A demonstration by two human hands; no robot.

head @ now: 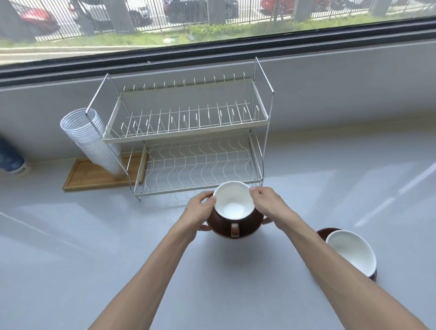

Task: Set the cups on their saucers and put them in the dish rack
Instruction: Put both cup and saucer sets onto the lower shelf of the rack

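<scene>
A: How many cups are out?

B: Two. One cup (233,204), brown outside and white inside, sits on a brown saucer (233,229) at the centre of the view, just in front of the dish rack (188,137). The second cup (350,252) is at about four o'clock from it, well apart, on the grey counter (78,258).

A: And saucers?

B: Two as well. The second saucer (322,232) shows only as a dark rim behind the second cup; I cannot tell whether that cup rests squarely on it.

A: What are the hands doing?

B: Both hold the centre set. The left hand (200,211) is at nine o'clock of the cup, fingers curled against its side, thumb under the saucer's edge. The right hand (267,202) is at three o'clock, fingertips pinched on the cup's rim, other fingers down by the saucer.

A: The rack?

B: One rack, two tiers, at twelve o'clock from the cup. No dishes are in either tier.

A: Anything else?

B: One stack of clear plastic cups (93,139) leaning at the rack's left, over one wooden tray (96,175), and one stack of blue paper cups (0,151) at far left.
</scene>
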